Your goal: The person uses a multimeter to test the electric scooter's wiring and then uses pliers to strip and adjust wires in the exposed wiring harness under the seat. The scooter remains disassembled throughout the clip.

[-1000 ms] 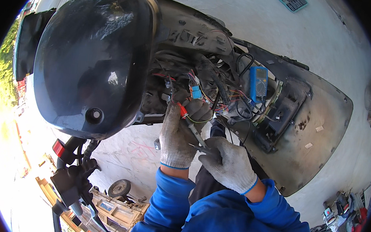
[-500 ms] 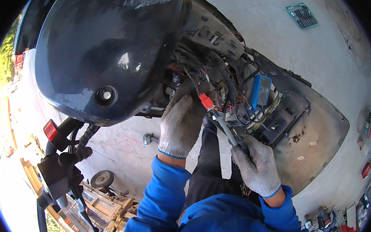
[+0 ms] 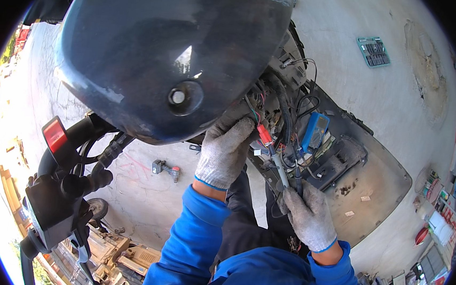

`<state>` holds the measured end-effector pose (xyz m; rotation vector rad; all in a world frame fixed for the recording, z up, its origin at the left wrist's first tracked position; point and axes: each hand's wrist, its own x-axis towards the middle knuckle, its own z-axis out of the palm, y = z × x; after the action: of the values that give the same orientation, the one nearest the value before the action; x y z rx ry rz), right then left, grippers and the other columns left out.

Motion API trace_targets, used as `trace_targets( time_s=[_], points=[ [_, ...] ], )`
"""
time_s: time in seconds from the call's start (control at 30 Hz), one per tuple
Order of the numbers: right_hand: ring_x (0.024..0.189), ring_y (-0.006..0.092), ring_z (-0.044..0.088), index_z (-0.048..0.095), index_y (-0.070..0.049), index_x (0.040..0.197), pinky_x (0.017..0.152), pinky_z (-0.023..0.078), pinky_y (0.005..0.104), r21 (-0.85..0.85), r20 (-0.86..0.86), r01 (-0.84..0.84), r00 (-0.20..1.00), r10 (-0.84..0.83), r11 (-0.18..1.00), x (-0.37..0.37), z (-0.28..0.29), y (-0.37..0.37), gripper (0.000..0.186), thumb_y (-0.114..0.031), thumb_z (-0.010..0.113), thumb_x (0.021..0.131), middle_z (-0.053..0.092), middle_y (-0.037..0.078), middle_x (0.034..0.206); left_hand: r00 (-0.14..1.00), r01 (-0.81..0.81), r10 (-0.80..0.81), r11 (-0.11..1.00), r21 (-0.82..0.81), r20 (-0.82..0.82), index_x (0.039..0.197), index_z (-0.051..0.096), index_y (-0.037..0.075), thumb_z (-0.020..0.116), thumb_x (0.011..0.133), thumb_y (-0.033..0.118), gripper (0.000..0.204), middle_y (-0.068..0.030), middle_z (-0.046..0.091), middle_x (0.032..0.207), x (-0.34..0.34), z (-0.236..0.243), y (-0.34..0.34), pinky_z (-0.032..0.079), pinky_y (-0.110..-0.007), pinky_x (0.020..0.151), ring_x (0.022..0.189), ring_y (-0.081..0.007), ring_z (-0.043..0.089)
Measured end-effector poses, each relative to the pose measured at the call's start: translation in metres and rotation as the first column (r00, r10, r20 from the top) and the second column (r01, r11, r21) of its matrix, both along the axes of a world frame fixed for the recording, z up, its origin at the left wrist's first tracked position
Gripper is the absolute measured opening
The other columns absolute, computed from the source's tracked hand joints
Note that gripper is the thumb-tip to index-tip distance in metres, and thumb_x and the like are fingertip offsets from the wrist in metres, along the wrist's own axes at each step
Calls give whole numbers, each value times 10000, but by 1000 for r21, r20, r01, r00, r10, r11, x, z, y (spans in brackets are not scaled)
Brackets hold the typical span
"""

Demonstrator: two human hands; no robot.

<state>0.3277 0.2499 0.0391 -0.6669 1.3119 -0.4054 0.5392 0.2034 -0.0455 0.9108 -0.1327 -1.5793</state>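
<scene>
My left hand (image 3: 224, 150), in a grey-white work glove, is closed beside a red plug connector (image 3: 264, 135). Its thumb lies at the connector's upper end, where thin coloured wires (image 3: 255, 112) run in; the other fingertips are partly hidden. My right hand (image 3: 308, 216), gloved too, grips slim test probes (image 3: 281, 171), one grey and one dark. The grey one points up to the lower end of the connector; whether its tip touches a contact inside is too small to tell. Just right of the connector, a blue multimeter (image 3: 315, 131) rests on the vehicle's open body among the wiring.
A large glossy black front cover (image 3: 154, 56) overhangs the left side. Below it are a handlebar (image 3: 55, 198) and a red reflector (image 3: 55, 135). A scuffed floor panel (image 3: 377, 186) lies right. On the ground are a cordless drill (image 3: 166, 169) and a teal tool case (image 3: 373, 52).
My view has shifted, so the front cover fills more of the middle. Both hands stay by the connector, with the probes still in my right hand.
</scene>
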Motion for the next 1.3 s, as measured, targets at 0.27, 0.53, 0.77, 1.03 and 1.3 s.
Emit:
trace_targets(
  time_s=[0.27, 0.53, 0.77, 1.03, 1.3],
  points=[
    [621, 35, 460, 706, -24, 1149, 536, 360, 209, 249, 28, 119, 991, -131, 961, 3, 9, -5, 234, -208, 579, 1082, 581, -24, 773, 998, -59, 58, 998, 32, 22, 1298, 702, 38, 669, 969, -16, 335, -110, 723, 1256, -3, 1, 1, 533, -492, 1082, 1181, -287, 680],
    [593, 18, 448, 697, -42, 1173, 507, 338, 188, 249, 59, 139, 986, -158, 958, 7, 6, -1, 233, -221, 574, 1090, 588, -37, 774, 997, -76, 76, 997, 10, 35, 1340, 677, 28, 673, 969, -9, 372, -102, 701, 1312, 0, -5, 6, 531, -483, 1081, 1201, -285, 674],
    [615, 26, 460, 692, -38, 1199, 516, 348, 191, 235, 36, 106, 992, -118, 966, 12, 9, -2, 237, -206, 562, 1095, 594, -28, 787, 998, -27, 25, 999, 35, 62, 1369, 645, 9, 658, 961, -15, 409, -120, 695, 1318, 4, -2, 7, 526, -473, 1084, 1196, -281, 671],
    [562, 73, 497, 682, -14, 1196, 500, 361, 242, 192, 70, 168, 980, -184, 967, 6, 18, -6, 244, -213, 596, 1085, 599, 2, 745, 998, -62, 62, 997, -40, 0, 1396, 615, -12, 617, 982, -6, 414, -146, 713, 1273, 4, -10, 20, 556, -473, 1035, 1141, -287, 696],
    [528, 81, 458, 663, 12, 1253, 490, 329, 251, 194, 137, 288, 938, -317, 938, -9, 15, -14, 306, -239, 599, 1090, 624, 12, 753, 993, -118, 116, 986, 114, 23, 1412, 589, -18, 609, 997, 36, 419, -128, 732, 1117, -17, -27, 54, 574, -415, 937, 996, -250, 705]
  ],
)
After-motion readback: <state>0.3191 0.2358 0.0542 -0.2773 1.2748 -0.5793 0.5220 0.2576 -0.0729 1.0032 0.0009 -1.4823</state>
